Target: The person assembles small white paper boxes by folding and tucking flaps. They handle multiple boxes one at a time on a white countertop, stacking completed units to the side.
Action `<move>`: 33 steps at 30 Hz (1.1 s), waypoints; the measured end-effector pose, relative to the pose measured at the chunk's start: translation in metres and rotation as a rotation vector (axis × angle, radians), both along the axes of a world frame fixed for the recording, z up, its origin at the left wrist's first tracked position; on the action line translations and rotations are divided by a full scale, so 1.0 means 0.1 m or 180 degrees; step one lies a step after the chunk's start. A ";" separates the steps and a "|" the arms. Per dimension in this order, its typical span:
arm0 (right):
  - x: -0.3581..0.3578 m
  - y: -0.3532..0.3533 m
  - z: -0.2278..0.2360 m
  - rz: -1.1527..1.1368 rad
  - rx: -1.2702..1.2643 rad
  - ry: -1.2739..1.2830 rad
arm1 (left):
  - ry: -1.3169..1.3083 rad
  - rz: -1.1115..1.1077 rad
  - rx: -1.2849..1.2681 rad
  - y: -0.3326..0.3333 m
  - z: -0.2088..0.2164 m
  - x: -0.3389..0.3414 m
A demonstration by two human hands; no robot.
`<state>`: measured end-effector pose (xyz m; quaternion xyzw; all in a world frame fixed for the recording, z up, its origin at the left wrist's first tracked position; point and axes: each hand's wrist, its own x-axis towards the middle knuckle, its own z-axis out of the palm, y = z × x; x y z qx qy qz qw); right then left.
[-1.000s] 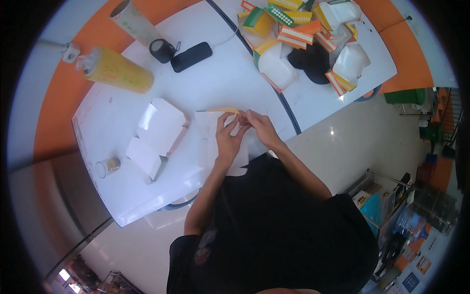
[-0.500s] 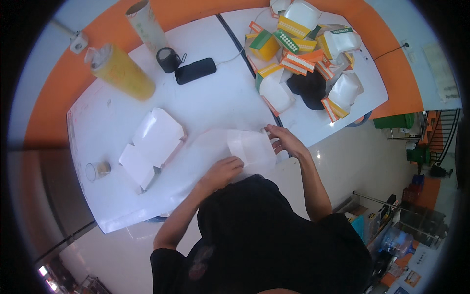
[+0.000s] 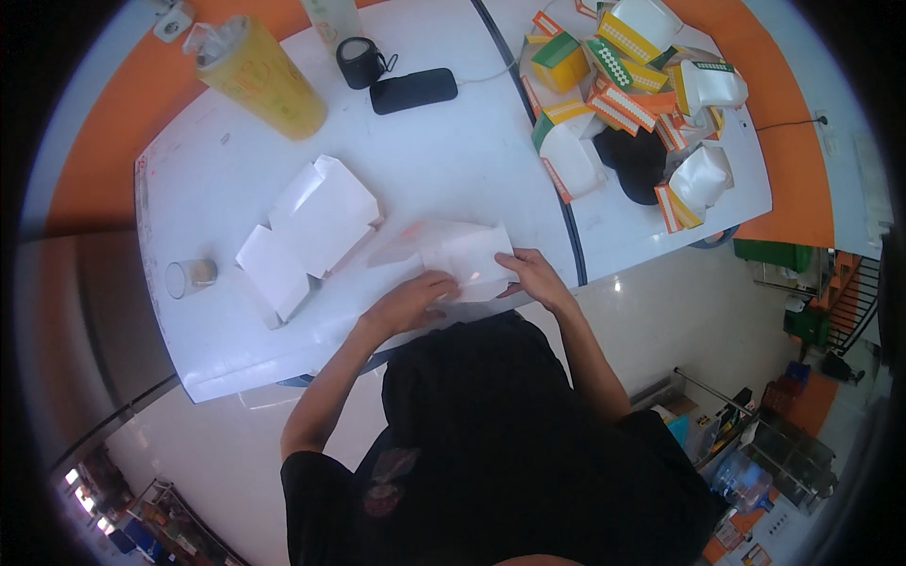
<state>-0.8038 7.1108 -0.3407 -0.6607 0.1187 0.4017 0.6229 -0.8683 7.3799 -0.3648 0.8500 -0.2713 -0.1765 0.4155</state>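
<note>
A partly folded white cardboard food box (image 3: 465, 257) is between my hands at the table's near edge, its inner side showing. My right hand (image 3: 528, 274) grips its right wall, thumb inside and fingers behind. My left hand (image 3: 415, 299) is closed on the near left edge of the same box, with some fingertips hidden by the card. To the left, a second white cardboard box blank (image 3: 316, 222) lies spread on the table with its flaps partly raised.
A pile of folded boxes with orange, yellow and green sides (image 3: 629, 99) covers the far right table around a black cap (image 3: 634, 162). Farther back are a yellow roll (image 3: 267, 85), a black round speaker (image 3: 360, 64) and a phone (image 3: 413, 91). A small glass (image 3: 192, 278) stands at left.
My right hand has moved left and its fingers have closed on the box's right wall. The box has shifted slightly left between my hands. The whole view has shifted, too.
</note>
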 end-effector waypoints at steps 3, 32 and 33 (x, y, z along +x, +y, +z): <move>-0.03 0.00 -0.01 0.0212 -0.0134 -0.0120 | 0.0224 0.0613 -0.0175 -0.25 0.23 -0.07; -0.41 0.15 0.13 0.0374 -0.0030 -0.0714 | 0.2718 0.2247 -0.2514 -0.39 0.18 -0.46; -0.42 0.15 0.14 0.0359 -0.0006 -0.0668 | 0.2805 0.2291 -0.2569 -0.38 0.18 -0.48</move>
